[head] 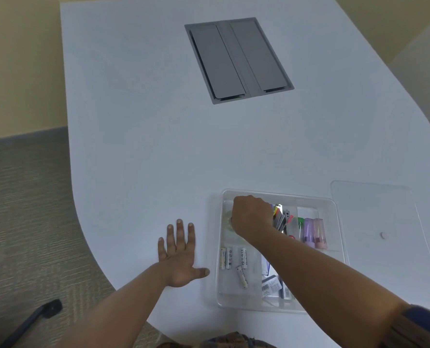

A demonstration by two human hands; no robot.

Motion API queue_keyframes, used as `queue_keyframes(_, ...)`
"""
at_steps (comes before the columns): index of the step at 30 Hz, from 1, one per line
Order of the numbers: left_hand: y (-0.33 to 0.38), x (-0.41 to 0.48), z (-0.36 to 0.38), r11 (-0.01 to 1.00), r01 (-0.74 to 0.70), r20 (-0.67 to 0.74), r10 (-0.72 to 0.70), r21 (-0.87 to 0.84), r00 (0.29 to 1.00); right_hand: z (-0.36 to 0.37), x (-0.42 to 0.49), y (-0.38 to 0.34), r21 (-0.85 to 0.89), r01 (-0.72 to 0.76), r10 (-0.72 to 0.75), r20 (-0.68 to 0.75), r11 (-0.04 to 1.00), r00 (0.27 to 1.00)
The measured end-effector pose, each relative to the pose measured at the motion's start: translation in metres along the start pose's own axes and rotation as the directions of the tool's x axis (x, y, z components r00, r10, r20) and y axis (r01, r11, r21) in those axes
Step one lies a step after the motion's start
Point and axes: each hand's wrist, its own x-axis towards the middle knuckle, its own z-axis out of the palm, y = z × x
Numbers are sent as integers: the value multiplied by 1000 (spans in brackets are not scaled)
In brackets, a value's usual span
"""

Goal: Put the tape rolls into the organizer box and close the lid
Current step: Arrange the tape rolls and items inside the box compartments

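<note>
Head view, setting: A white desk [158, 121] with a grey cable hatch [239, 60] set in its far middle; a clear organizer box [339, 212] sits near the desk's near right edge.

Head view, right hand: The right hand [251, 216] reaches down into the box's far-left compartment, fingers curled and knuckles up. Whether it grips anything cannot be told, since the fingertips are hidden under the hand.

Head view, tape roll: A pale, clear tape roll [229, 217] shows only as a curved sliver just beside and under the right hand, inside that far-left compartment. The hand appears to be setting it down or seating it there; contact is likely but not visible.

Head view, left hand: The left hand [180, 254] lies flat and spread on the desk, empty, its thumb pointing at the box's left wall, close to it. It seems placed to steady the body rather than the box.

Head view, box contents: Batteries [230, 258] lie loose in the near-left compartment; highlighters [313, 232] and small tools stand in the far compartments to the right of the hand.

Head view, lid: The clear lid [374, 209] lies flat on the desk just right of the box, off and out of the way, so the box stays open for loading. Closing is not yet done.
</note>
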Motion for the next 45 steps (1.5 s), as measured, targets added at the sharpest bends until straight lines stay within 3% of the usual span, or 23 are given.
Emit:
queue_keyframes(14,0,0,-1,1000,2,11,-2,-3,1000,1,5,5,117,-64,73,-72,991,995)
queue_keyframes(22,-2,2,0,1000,-6,11,6,-4,1000,-3,0,18,237,-75,64,56,968,996)
queue_keyframes(31,0,0,-1,1000,-1,13,1,-2,1000,9,-1,16,353,-65,84,-40,933,996)
queue_keyframes(34,0,0,-1,1000,0,13,0,5,1000,11,1,18,334,-54,64,-20,941,998)
queue_keyframes(39,0,0,-2,1000,4,13,-4,0,1000,3,0,19,199,14,-47,164,980,985)
queue_keyframes(45,0,1,-1,1000,-1,15,1,-8,1000,6,-12,16,109,51,-53,9,993,999)
